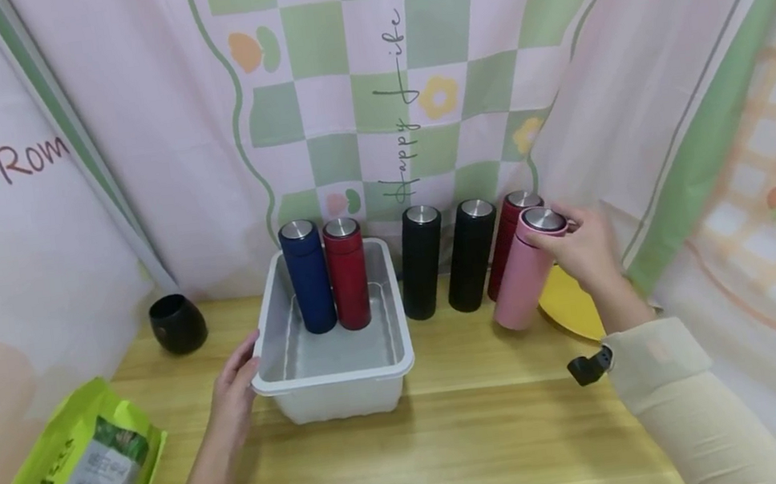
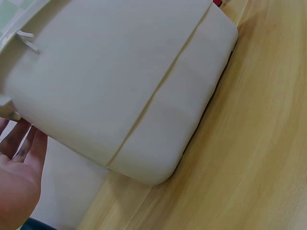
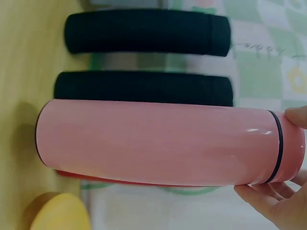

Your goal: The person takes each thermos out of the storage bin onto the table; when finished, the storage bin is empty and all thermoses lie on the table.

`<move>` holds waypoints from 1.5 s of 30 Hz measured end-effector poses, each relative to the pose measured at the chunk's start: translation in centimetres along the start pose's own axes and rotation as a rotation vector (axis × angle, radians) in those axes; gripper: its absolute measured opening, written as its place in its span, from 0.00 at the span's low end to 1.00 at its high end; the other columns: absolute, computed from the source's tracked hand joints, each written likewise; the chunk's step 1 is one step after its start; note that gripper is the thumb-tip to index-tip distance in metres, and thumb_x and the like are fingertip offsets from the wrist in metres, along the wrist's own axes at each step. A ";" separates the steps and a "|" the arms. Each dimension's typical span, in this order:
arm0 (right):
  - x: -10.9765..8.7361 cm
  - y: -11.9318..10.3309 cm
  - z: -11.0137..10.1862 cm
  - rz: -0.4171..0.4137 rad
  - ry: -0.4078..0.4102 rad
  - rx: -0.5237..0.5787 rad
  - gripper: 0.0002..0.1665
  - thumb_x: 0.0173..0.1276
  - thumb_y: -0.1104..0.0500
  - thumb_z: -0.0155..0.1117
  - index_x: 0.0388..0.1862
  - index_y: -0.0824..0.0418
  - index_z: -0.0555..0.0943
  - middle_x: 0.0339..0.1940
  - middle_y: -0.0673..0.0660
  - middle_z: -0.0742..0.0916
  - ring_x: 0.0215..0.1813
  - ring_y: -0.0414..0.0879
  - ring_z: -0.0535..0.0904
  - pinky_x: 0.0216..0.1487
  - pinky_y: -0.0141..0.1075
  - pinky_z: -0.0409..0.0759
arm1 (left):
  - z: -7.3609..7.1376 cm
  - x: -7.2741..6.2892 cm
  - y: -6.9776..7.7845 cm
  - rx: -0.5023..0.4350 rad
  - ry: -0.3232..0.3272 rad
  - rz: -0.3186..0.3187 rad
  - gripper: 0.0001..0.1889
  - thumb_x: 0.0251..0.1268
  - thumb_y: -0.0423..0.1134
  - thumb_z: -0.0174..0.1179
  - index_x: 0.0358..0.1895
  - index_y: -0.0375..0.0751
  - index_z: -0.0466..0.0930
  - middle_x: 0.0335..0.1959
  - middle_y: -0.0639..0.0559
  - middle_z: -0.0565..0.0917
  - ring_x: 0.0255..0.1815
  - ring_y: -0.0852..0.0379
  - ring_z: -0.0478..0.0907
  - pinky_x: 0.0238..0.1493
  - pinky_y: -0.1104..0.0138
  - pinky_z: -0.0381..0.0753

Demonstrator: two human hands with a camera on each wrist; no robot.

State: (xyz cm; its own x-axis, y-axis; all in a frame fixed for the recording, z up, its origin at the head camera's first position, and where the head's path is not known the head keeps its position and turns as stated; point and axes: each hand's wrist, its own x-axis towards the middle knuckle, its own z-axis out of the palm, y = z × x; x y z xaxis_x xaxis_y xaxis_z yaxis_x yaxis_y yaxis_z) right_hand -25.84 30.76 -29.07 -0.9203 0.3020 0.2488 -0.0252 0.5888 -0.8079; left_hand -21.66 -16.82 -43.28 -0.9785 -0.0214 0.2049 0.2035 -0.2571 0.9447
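My right hand grips a pink thermos flask by its lid end, thumb on one side and fingers on the other. The flask tilts, its base close over the table, and partly hides a red flask behind it. My left hand holds the left rim of a light grey plastic bin; in the left wrist view its fingers reach under the rim. A blue flask and another red flask stand upright inside the bin. Two black flasks stand right of it.
A yellow object lies behind the right wrist. At the far left are a black cup and a green-yellow packet. Patterned curtain cloth hangs behind the wooden table.
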 end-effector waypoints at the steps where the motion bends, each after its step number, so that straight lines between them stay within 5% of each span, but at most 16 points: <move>1: 0.1 0.5 0.0 0.007 0.003 -0.001 0.48 0.61 0.48 0.72 0.74 0.65 0.64 0.68 0.71 0.68 0.64 0.63 0.68 0.55 0.47 0.75 | 0.0 0.0 0.0 0.001 0.000 0.002 0.22 0.76 0.33 0.47 0.70 0.38 0.66 0.55 0.65 0.75 0.56 0.64 0.71 0.54 0.71 0.73; 4: 0.1 1.9 0.1 0.023 0.012 -0.009 0.48 0.61 0.48 0.72 0.74 0.65 0.63 0.68 0.72 0.68 0.65 0.64 0.67 0.61 0.54 0.71 | 0.0 0.0 0.0 0.005 -0.002 0.004 0.22 0.76 0.33 0.47 0.70 0.39 0.68 0.54 0.64 0.75 0.56 0.64 0.71 0.54 0.71 0.74; 13: -0.1 3.9 0.1 0.029 0.031 -0.092 0.48 0.61 0.44 0.71 0.74 0.64 0.64 0.64 0.73 0.68 0.61 0.66 0.66 0.54 0.52 0.72 | 0.0 0.0 0.0 -0.001 -0.004 0.011 0.21 0.76 0.33 0.47 0.70 0.40 0.68 0.54 0.65 0.76 0.56 0.64 0.71 0.54 0.72 0.73; 28: 0.5 3.4 -0.9 -0.029 -0.127 -0.059 0.47 0.65 0.52 0.67 0.75 0.70 0.57 0.67 0.76 0.67 0.63 0.67 0.67 0.57 0.54 0.72 | -0.2 0.0 -0.1 -0.022 -0.026 0.037 0.19 0.76 0.33 0.47 0.66 0.49 0.74 0.55 0.66 0.76 0.57 0.65 0.71 0.54 0.72 0.73; 35: 0.5 0.6 -1.6 -0.048 -0.100 -0.225 0.49 0.66 0.41 0.63 0.77 0.64 0.57 0.74 0.74 0.54 0.72 0.72 0.49 0.62 0.69 0.57 | -0.2 0.1 -0.1 0.005 -0.016 0.012 0.22 0.77 0.34 0.47 0.70 0.39 0.67 0.56 0.67 0.75 0.57 0.65 0.70 0.55 0.71 0.73; 45: 0.7 -6.7 1.9 -0.157 -0.151 -0.135 0.42 0.67 0.49 0.65 0.75 0.62 0.62 0.71 0.68 0.67 0.70 0.63 0.60 0.66 0.57 0.62 | -0.2 0.1 -0.1 0.017 -0.007 -0.006 0.23 0.77 0.35 0.47 0.71 0.35 0.64 0.56 0.68 0.75 0.58 0.65 0.70 0.55 0.72 0.72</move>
State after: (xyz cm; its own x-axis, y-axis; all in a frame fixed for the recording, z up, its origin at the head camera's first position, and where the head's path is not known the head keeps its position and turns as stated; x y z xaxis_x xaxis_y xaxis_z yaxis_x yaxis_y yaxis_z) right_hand -27.08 25.62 -24.44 -0.9574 0.0897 0.2745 -0.1290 0.7178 -0.6842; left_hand -21.79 -17.03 -43.41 -0.9796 -0.0134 0.2006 0.1978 -0.2409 0.9502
